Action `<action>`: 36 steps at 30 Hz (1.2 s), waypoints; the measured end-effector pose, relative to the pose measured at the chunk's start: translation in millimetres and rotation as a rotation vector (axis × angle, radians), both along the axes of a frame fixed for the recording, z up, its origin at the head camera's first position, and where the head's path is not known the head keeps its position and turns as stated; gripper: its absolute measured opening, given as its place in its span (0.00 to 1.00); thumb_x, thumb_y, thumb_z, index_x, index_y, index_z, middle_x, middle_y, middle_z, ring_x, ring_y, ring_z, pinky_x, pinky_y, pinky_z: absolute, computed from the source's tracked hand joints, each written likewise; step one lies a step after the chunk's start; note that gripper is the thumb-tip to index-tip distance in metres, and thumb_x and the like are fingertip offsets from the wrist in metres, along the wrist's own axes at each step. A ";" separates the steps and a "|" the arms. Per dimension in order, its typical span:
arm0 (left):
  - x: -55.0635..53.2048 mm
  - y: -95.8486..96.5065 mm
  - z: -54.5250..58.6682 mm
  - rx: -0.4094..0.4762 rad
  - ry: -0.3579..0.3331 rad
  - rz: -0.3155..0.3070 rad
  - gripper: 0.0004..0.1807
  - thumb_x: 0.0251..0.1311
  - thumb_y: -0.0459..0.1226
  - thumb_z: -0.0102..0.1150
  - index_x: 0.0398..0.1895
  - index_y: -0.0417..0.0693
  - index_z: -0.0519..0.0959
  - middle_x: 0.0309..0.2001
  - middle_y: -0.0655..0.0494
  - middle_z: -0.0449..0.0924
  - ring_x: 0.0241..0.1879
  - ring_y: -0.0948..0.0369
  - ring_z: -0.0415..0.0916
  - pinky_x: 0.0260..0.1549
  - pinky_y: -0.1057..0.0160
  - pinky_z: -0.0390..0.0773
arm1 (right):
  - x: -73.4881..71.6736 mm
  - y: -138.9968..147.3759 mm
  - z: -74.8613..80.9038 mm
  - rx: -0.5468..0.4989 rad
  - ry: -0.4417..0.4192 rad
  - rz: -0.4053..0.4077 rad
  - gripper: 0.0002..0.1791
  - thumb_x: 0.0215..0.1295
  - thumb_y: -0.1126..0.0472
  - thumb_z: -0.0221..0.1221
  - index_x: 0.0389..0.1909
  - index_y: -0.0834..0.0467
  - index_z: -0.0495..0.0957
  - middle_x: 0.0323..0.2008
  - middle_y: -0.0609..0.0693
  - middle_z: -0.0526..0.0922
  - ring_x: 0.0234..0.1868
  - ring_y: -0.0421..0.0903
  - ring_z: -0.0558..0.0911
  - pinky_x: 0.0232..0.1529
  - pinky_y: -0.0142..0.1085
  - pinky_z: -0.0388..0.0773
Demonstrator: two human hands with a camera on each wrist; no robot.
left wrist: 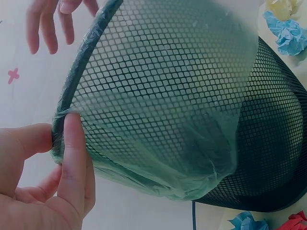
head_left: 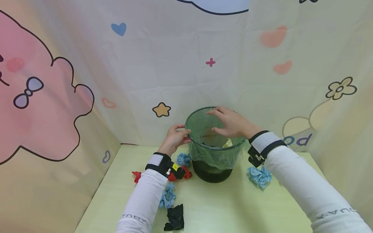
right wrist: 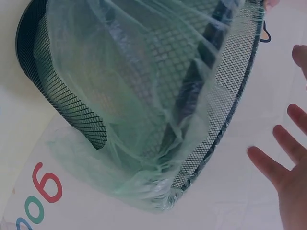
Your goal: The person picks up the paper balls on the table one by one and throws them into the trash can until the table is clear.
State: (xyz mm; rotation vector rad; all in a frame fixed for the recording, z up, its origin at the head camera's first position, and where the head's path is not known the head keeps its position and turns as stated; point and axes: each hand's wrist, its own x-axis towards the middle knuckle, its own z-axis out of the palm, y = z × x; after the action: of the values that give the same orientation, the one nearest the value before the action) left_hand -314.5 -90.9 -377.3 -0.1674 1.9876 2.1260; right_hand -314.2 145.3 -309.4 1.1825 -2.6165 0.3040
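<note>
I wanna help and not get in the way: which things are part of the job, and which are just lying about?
Part of the job, it seems: the bin, its green bag, the left hand gripping the bin, the right hand above it.

Lying about, untouched: blue paper, red paper, black paper, all crumpled on the table.

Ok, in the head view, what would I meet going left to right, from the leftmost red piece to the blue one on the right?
Leftmost red crumpled piece → left hand at the rim → bag-lined mesh bin → blue crumpled piece right of it.
</note>
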 end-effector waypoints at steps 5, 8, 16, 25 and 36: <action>-0.9 0.9 -0.1 -0.003 0.002 0.001 0.23 0.60 0.34 0.56 0.58 0.46 0.64 0.44 0.43 0.74 0.27 0.60 0.77 0.29 0.68 0.81 | 2.0 2.3 -1.4 0.054 -0.009 -0.030 0.35 0.61 0.50 0.57 0.68 0.53 0.58 0.65 0.58 0.62 0.64 0.58 0.62 0.61 0.54 0.63; -1.2 1.2 -0.2 -0.001 0.007 0.002 0.23 0.60 0.34 0.56 0.58 0.45 0.64 0.44 0.43 0.74 0.27 0.60 0.77 0.29 0.68 0.81 | 2.2 3.7 -2.5 0.059 0.012 -0.034 0.35 0.61 0.50 0.57 0.68 0.53 0.58 0.65 0.58 0.62 0.64 0.59 0.62 0.60 0.55 0.63; -1.5 0.2 -0.4 0.008 0.008 0.000 0.23 0.61 0.34 0.56 0.59 0.45 0.64 0.49 0.37 0.72 0.26 0.60 0.76 0.29 0.68 0.81 | 1.8 11.1 -4.0 0.068 0.038 -0.057 0.33 0.62 0.48 0.54 0.67 0.55 0.60 0.66 0.60 0.61 0.66 0.60 0.59 0.61 0.58 0.61; -0.5 0.9 -0.1 0.008 0.006 0.004 0.23 0.61 0.34 0.56 0.59 0.45 0.64 0.47 0.41 0.73 0.27 0.60 0.76 0.31 0.67 0.81 | 0.1 37.8 -5.1 0.052 0.009 -0.185 0.31 0.64 0.47 0.53 0.67 0.52 0.61 0.64 0.58 0.63 0.63 0.61 0.62 0.57 0.59 0.63; 0.4 0.8 -0.6 0.003 0.004 0.007 0.22 0.61 0.35 0.56 0.58 0.46 0.65 0.39 0.47 0.74 0.27 0.60 0.76 0.31 0.67 0.81 | 3.3 75.7 -12.4 0.045 0.005 -0.322 0.28 0.66 0.46 0.50 0.65 0.54 0.63 0.62 0.60 0.64 0.61 0.64 0.63 0.50 0.62 0.66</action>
State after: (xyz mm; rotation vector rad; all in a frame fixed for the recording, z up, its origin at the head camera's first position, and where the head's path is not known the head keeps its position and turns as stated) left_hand -314.1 -90.1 -377.8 -0.1693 1.9891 2.1349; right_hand -310.9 221.0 -321.7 0.7535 -2.7642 0.1788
